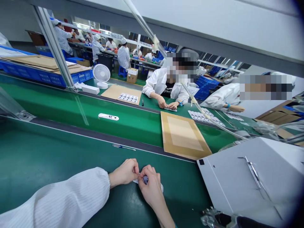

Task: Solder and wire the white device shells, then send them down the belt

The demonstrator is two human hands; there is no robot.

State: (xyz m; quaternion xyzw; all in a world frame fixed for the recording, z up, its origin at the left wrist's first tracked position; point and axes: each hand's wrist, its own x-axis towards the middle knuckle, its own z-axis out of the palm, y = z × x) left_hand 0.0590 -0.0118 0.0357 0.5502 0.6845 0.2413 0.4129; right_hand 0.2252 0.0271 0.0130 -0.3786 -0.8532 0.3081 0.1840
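Over the near green worktop, my left hand [124, 172] and my right hand [150, 186] meet with fingertips almost touching. Both are closed in a pinch on a small white oblong circuit board [162, 188]. Its left end and dark middle parts show between the fingers, and its right end sticks out past my right hand; the rest is hidden. What exactly the fingertips pinch on top of it is too small to make out. A similar white oblong board [108, 117] lies alone on the green conveyor belt [135, 126].
Beyond my hands lies a pen [123, 147]. A cardboard sheet [185, 136] bridges the belt. At right, a white case [237, 177] carries a thin metal tool [254, 174]. Across the belt, a co-worker [155, 80] handles a board near a white fan [101, 74].
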